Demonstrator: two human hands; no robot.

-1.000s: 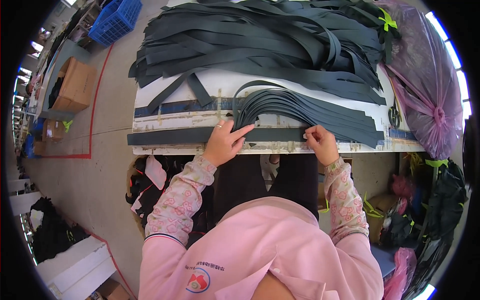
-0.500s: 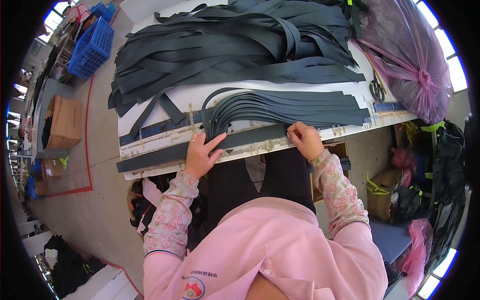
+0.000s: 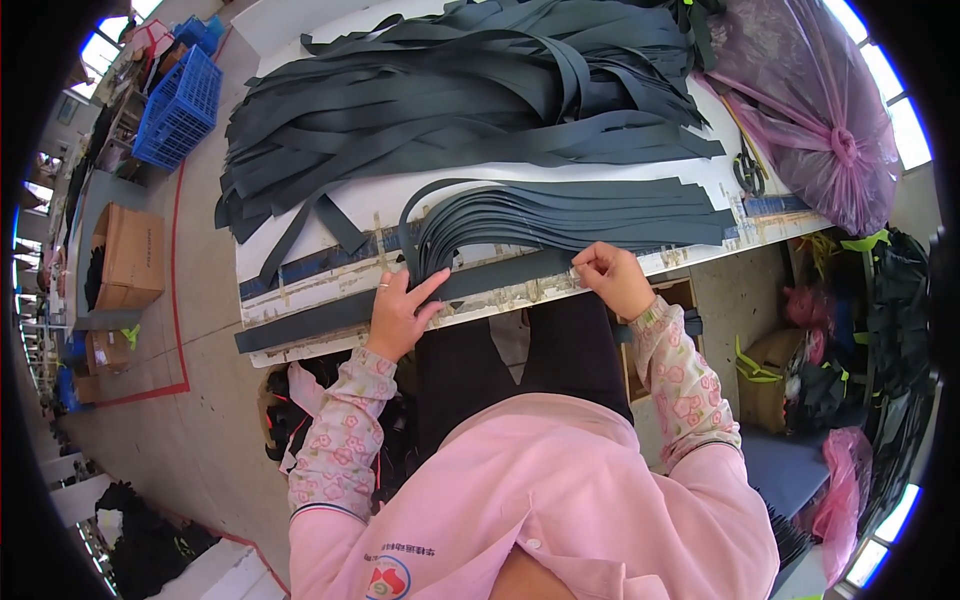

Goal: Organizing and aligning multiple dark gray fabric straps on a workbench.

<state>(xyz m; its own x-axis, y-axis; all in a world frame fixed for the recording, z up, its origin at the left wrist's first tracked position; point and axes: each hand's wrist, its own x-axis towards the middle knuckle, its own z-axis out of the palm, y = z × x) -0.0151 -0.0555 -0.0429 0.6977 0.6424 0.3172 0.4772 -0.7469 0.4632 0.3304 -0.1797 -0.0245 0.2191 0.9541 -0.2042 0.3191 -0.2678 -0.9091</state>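
Observation:
A single dark grey-green fabric strip (image 3: pixel 310 323) lies along the near edge of the white table (image 3: pixel 725 190). My right hand (image 3: pixel 615 280) pinches this strip at its right end, thumb and fingertips together. My left hand (image 3: pixel 398 315) rests over the strip's middle with its fingers spread, the index finger touching the gathered end of a strip bundle (image 3: pixel 580 215). That bundle lies just beyond the single strip, bent at its left end and fanned into layers, with loose ends to the right. Beyond it spreads a large tangled heap of similar strips (image 3: pixel 400 105).
Scissors (image 3: pixel 748 174) lie at the table's right side, beside a tied pink plastic bag (image 3: pixel 840 140). Left of the table, across the floor, are a blue crate (image 3: pixel 180 108) and a cardboard box (image 3: pixel 132 258). Dark material hangs at the right (image 3: pixel 895 310).
Both hands stay in nearly the same place on the strip. The view has shifted slightly; the bundle and heap have not visibly moved.

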